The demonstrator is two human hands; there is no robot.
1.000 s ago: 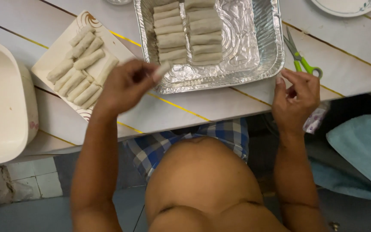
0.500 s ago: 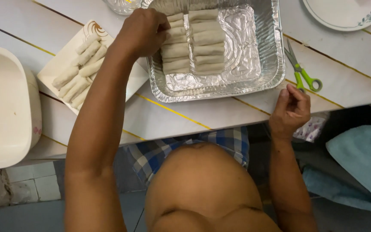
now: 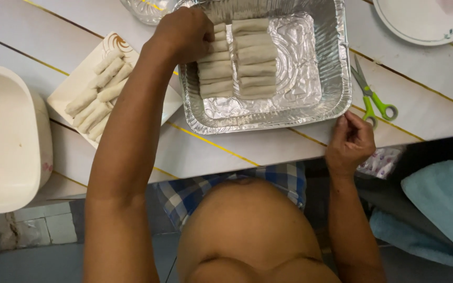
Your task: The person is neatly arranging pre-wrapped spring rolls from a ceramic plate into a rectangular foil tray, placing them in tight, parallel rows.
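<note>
My left hand (image 3: 183, 32) reaches into a foil tray (image 3: 310, 112) and rests with closed fingers on the left row of pale rolled wrappers (image 3: 215, 68); whether it still grips one is hidden. A second row of rolls (image 3: 255, 57) lies beside it. More rolls (image 3: 98, 94) sit on a white square plate (image 3: 77, 84) to the left of my forearm. My right hand (image 3: 349, 142) is at the table's front edge by the tray's near right corner, fingers curled, nothing visible in it.
Green-handled scissors (image 3: 370, 97) lie right of the tray. A large white basin (image 3: 6, 141) stands at the left edge. A white plate (image 3: 420, 23) is at the back right, a glass dish (image 3: 148, 9) behind the tray. A blue cloth (image 3: 436, 209) lies lower right.
My left hand carried a roll from in front of the tray into the tray's left row. My right hand dropped from the scissors area to the table edge.
</note>
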